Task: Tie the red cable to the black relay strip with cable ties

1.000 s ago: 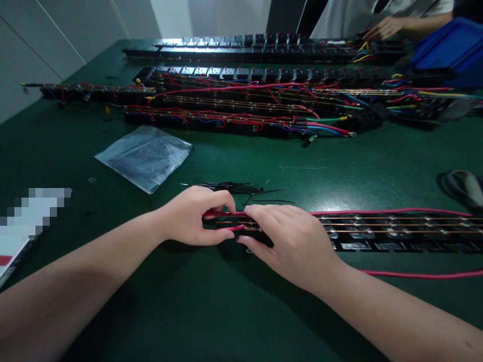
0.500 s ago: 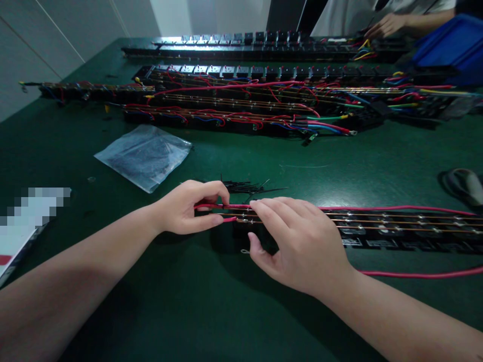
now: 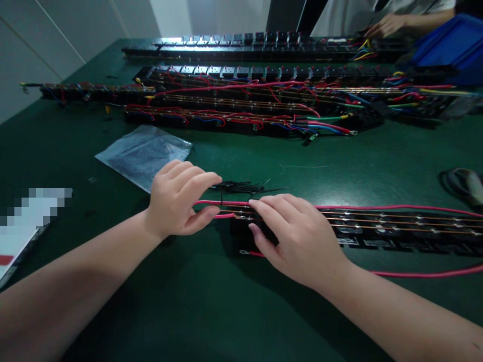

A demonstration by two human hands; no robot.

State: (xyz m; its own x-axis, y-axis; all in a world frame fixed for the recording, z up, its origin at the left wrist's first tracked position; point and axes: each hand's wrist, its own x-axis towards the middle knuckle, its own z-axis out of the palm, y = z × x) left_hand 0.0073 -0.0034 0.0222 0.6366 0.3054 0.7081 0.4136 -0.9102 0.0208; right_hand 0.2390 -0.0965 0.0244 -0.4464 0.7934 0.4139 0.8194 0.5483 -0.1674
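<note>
My left hand point(image 3: 181, 198) is open near the left end of a black strip with copper bars point(image 3: 372, 220). Its index fingertip is at the upper end of a thin black cable tie point(image 3: 222, 195), which stands up around a red wire point(image 3: 236, 203); whether they touch is unclear. The thumb lies lower, over a second red wire end point(image 3: 226, 216). My right hand point(image 3: 302, 239) straddles the strip, fingers on the far side against the red wire and thumb on the near side. Below that thumb shows a ring terminal point(image 3: 244, 252) on a red lead.
Loose black cable ties point(image 3: 241, 187) lie behind the strip, and a clear plastic bag point(image 3: 145, 151) lies farther left. Several wired strips point(image 3: 226, 103) stretch across the back. A blue bin point(image 3: 453, 48) and another person's hand point(image 3: 388, 25) are at far right.
My left hand has lifted slightly and spread its fingers from a bent grip at the wires, and the upright cable tie now shows. My right hand has barely moved on the strip.
</note>
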